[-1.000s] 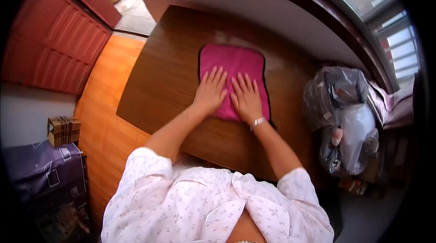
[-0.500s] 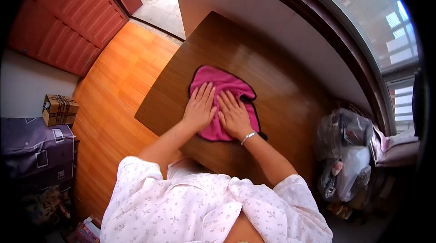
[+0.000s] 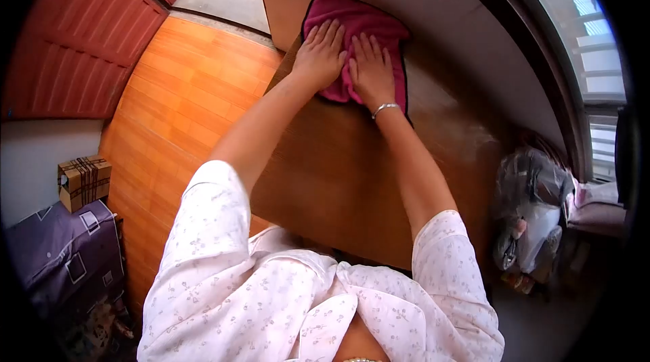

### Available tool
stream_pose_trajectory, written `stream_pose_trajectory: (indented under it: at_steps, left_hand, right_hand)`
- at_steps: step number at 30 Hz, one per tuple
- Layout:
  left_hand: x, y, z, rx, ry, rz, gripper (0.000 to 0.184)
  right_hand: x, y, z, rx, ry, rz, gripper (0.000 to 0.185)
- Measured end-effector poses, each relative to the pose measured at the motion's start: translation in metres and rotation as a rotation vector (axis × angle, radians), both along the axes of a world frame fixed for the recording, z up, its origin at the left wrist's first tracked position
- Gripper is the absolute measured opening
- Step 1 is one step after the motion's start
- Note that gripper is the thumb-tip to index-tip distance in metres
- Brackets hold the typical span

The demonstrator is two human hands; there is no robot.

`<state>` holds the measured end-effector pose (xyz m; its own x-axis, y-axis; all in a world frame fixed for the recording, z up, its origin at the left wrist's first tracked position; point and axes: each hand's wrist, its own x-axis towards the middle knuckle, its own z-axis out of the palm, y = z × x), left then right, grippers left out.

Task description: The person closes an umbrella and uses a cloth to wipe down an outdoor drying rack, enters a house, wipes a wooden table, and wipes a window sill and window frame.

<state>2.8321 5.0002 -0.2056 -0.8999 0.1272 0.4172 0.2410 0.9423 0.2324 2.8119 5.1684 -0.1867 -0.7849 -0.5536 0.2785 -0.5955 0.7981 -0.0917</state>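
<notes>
A pink cloth (image 3: 365, 15) with a dark edging lies spread over the far corner of the brown wooden table (image 3: 332, 179), close to the wall. My left hand (image 3: 319, 57) presses flat on the cloth's left part, fingers stretched out and pointing away from me. Beside it, my right hand (image 3: 372, 72) lies flat on the cloth too, its fingers slightly spread. A silver bracelet (image 3: 384, 109) circles the right wrist. Both arms reach far forward, and neither hand grips the fabric.
Along the right runs a wall with a window (image 3: 596, 57). Plastic bags (image 3: 538, 227) hang or rest by the table's right side. To the left are a red door (image 3: 74, 37), a cardboard box (image 3: 84, 181) and a purple patterned cover (image 3: 68, 247) above the wooden floor (image 3: 183, 91).
Both hands have slid forward with the pink cloth, from the middle of the table to its far corner by the wall. My arms are now stretched further, and the view has shifted slightly.
</notes>
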Motion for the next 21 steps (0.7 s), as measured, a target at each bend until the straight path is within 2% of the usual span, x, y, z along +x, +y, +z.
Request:
stream_pose_trajectory:
  at_steps: [2, 6, 10, 12, 13, 14, 16, 17, 18, 20, 21]
  left_hand:
    - [0.044, -0.008, 0.009, -0.007, -0.024, -0.024, 0.059]
    - [0.154, -0.024, 0.028, 0.004, -0.145, -0.074, 0.065]
    - [0.252, -0.02, 0.036, 0.039, -0.197, -0.033, 0.055]
    - [0.288, -0.015, 0.036, 0.167, -0.208, -0.03, 0.048]
    - [0.301, -0.008, 0.037, 0.197, -0.111, -0.005, 0.033]
    - [0.312, -0.002, 0.038, 0.186, -0.107, 0.008, 0.033]
    - [0.328, 0.008, 0.044, 0.323, -0.168, 0.067, 0.02]
    - [0.336, 0.017, 0.046, 0.342, -0.146, 0.093, 0.013]
    - [0.346, 0.03, 0.055, 0.337, -0.147, 0.096, 0.013]
    - [0.37, 0.063, 0.072, 0.582, -0.32, 0.226, 0.018]
    - [0.379, 0.077, 0.079, 0.681, -0.261, 0.172, 0.023]
  right_hand:
    - [0.037, -0.005, 0.006, 0.077, -0.023, -0.011, 0.055]
    - [0.123, -0.009, 0.018, 0.046, -0.138, 0.123, 0.059]
    - [0.195, 0.002, 0.019, -0.087, -0.123, 0.259, 0.055]
    - [0.226, 0.011, 0.022, -0.129, -0.169, 0.269, 0.049]
    - [0.239, 0.015, 0.024, -0.167, -0.227, 0.261, 0.043]
    - [0.249, 0.021, 0.027, -0.176, -0.223, 0.275, 0.043]
    - [0.269, 0.035, 0.037, -0.136, -0.513, 0.266, 0.025]
    - [0.277, 0.043, 0.036, -0.22, -0.425, 0.308, 0.017]
    - [0.286, 0.054, 0.045, -0.224, -0.426, 0.311, 0.017]
    - [0.304, 0.081, 0.067, -0.421, -0.686, 0.217, 0.019]
    - [0.31, 0.096, 0.067, -0.508, -0.55, 0.26, 0.02]
